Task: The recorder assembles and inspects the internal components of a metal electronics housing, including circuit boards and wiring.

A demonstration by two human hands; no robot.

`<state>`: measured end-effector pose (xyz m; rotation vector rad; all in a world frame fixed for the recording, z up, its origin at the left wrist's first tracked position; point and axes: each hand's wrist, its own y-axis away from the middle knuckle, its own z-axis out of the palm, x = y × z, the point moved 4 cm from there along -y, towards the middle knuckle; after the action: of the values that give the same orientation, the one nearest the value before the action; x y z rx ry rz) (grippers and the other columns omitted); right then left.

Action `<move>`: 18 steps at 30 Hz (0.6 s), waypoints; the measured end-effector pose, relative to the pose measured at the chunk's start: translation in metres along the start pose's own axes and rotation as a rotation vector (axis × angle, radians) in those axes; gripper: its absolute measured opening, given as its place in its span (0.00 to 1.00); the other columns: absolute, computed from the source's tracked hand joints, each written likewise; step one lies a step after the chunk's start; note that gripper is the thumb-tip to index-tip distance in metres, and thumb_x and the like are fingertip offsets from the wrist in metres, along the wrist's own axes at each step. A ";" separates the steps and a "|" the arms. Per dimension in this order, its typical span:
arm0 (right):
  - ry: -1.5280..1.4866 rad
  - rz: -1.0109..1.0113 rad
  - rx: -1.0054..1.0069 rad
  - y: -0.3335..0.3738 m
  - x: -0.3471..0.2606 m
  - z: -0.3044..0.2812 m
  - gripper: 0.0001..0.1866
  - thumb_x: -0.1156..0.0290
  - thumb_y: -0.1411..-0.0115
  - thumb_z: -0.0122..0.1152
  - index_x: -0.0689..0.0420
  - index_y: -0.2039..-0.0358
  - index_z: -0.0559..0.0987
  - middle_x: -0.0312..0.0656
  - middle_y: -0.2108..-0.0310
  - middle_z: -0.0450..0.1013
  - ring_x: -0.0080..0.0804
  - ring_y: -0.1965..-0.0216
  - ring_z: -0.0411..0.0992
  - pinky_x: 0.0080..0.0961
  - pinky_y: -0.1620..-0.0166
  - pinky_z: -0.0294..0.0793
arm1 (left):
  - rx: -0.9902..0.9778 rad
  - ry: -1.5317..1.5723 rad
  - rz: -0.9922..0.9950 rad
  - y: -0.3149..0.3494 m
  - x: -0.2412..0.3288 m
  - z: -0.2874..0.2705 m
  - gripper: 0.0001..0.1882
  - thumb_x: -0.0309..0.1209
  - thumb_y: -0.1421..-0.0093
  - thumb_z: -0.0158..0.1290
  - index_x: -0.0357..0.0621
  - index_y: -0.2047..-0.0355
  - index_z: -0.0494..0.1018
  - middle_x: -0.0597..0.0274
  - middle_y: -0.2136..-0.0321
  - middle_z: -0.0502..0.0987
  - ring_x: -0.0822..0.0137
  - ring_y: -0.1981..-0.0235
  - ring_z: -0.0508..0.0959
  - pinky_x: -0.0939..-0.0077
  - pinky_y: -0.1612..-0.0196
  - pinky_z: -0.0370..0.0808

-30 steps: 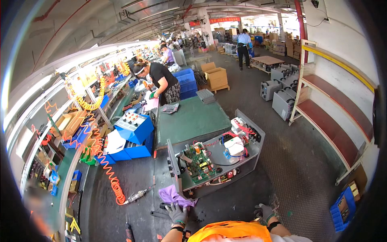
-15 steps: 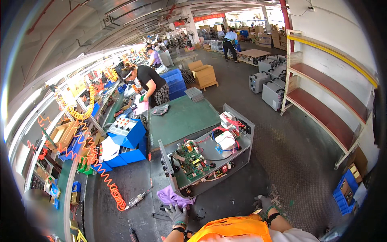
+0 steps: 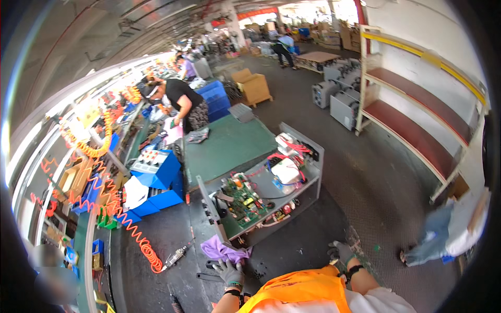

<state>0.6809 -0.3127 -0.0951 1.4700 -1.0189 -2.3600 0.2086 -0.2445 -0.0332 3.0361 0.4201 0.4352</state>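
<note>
My left hand (image 3: pixel 228 272), in a grey glove, lies on the dark bench mat with its fingers spread, holding nothing. Its fingertips are beside a crumpled purple cloth (image 3: pixel 222 250) and black tool handles (image 3: pixel 209 276). Near the bench's right front edge, my gloved right hand (image 3: pixel 342 252) has its fingers apart and appears to hold nothing. Ahead of both hands sits an opened grey metal chassis (image 3: pixel 250 229), with a green circuit board (image 3: pixel 241 201), white parts (image 3: pixel 286 169) and red wires inside. Neither hand touches the chassis.
A pneumatic screwdriver (image 3: pixel 176 256) on an orange coiled hose lies to the left, near blue bins (image 3: pixel 156 203). Beyond the chassis is a green-topped table (image 3: pixel 224 148). One co-worker (image 3: pixel 182 99) bends over the line; another person (image 3: pixel 443 229) is at right, by a shelf rack (image 3: pixel 412 135).
The view has shifted slightly, moving the scene left and up. A person in blue trousers has come into view at the right. Both my hands stay in place.
</note>
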 end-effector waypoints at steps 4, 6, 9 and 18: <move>0.043 -0.032 -0.058 -0.008 0.001 -0.002 0.19 0.60 0.33 0.50 0.64 0.56 0.78 0.49 0.72 0.79 0.33 0.78 0.74 0.27 0.73 0.75 | 0.043 0.026 -0.020 -0.008 -0.004 0.004 0.32 0.51 0.39 0.49 0.40 0.43 0.67 0.41 0.33 0.53 0.30 0.32 0.42 0.40 0.32 0.44; 0.083 0.003 -0.023 -0.007 -0.001 -0.004 0.20 0.59 0.33 0.50 0.63 0.54 0.78 0.47 0.71 0.79 0.32 0.78 0.74 0.26 0.73 0.75 | 0.009 -0.019 -0.024 -0.011 0.005 0.002 0.32 0.50 0.39 0.49 0.39 0.43 0.67 0.43 0.33 0.53 0.31 0.32 0.43 0.39 0.33 0.48; 0.124 0.008 0.012 0.003 -0.013 0.012 0.20 0.58 0.32 0.50 0.62 0.53 0.78 0.46 0.70 0.80 0.31 0.78 0.74 0.26 0.73 0.76 | 0.113 -0.029 -0.069 -0.012 -0.018 0.011 0.30 0.50 0.39 0.50 0.39 0.45 0.69 0.43 0.33 0.53 0.31 0.32 0.44 0.38 0.34 0.50; -0.044 -0.077 0.020 -0.008 0.011 -0.010 0.18 0.59 0.34 0.52 0.63 0.59 0.79 0.46 0.73 0.77 0.34 0.78 0.73 0.31 0.73 0.74 | 0.088 0.025 0.035 -0.010 0.001 0.012 0.32 0.53 0.40 0.48 0.43 0.44 0.68 0.38 0.34 0.56 0.28 0.32 0.43 0.37 0.32 0.40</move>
<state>0.6855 -0.3166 -0.1109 1.4958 -1.0174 -2.4526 0.2099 -0.2349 -0.0455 3.1307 0.3985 0.4694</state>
